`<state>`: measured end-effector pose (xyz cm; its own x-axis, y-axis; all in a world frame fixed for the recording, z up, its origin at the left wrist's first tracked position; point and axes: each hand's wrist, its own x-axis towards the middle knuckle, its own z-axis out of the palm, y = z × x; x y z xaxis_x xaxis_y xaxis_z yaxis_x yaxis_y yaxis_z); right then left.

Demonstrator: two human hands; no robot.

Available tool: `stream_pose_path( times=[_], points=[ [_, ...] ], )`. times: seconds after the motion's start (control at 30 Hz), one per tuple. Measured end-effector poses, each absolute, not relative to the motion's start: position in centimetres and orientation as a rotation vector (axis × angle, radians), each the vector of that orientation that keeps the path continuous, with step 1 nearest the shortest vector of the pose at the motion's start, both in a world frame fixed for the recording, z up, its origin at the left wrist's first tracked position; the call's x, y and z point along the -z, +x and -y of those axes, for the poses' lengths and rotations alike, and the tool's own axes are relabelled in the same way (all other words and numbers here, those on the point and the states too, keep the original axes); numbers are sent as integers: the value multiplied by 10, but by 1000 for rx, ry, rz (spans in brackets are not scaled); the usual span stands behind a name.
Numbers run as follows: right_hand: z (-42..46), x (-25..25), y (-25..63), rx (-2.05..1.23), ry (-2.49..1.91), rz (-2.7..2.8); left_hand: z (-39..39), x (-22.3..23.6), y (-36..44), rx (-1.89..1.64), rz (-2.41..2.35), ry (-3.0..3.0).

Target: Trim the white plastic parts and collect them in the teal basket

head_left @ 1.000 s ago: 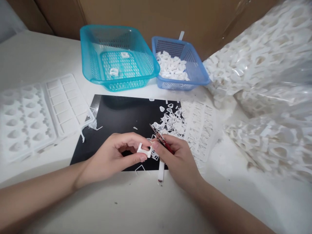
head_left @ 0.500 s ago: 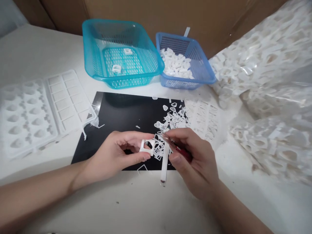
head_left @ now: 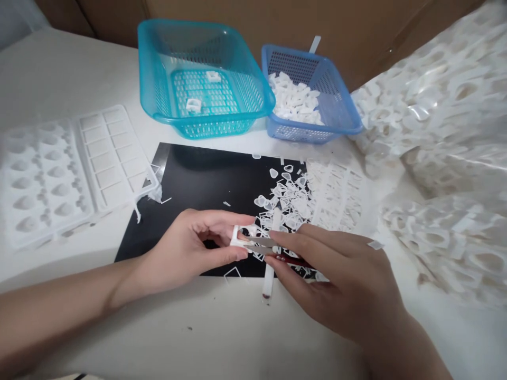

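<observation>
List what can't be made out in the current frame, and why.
All in the head view:
Red-handled snips: handles mostly hidden by the right hand.
White piece in the left hand: far side hidden by that hand.
Whether the blades touch that piece: too small and overlapped to tell.
Blue basket: lower white parts hidden by those on top.
Clear bag: right side cut off by the picture's right edge.

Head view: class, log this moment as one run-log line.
left hand: holding white frame | right hand: holding scissors, blades parted at frame | black mat: white scraps on right side | teal basket: two white pieces
</observation>
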<state>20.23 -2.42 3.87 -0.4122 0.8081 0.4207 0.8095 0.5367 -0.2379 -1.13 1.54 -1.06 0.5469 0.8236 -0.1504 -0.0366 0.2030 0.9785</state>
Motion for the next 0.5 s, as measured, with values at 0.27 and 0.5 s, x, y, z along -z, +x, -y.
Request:
stream_pose_path(
  times=[0.27, 0.5],
  points=[
    [28, -43, 199, 146, -1366, 2381, -15, 12, -11, -726, -804, 1273],
    [30, -44, 197, 160, -1404, 2368, -15, 13, -11, -706, -800, 1261]
  ],
)
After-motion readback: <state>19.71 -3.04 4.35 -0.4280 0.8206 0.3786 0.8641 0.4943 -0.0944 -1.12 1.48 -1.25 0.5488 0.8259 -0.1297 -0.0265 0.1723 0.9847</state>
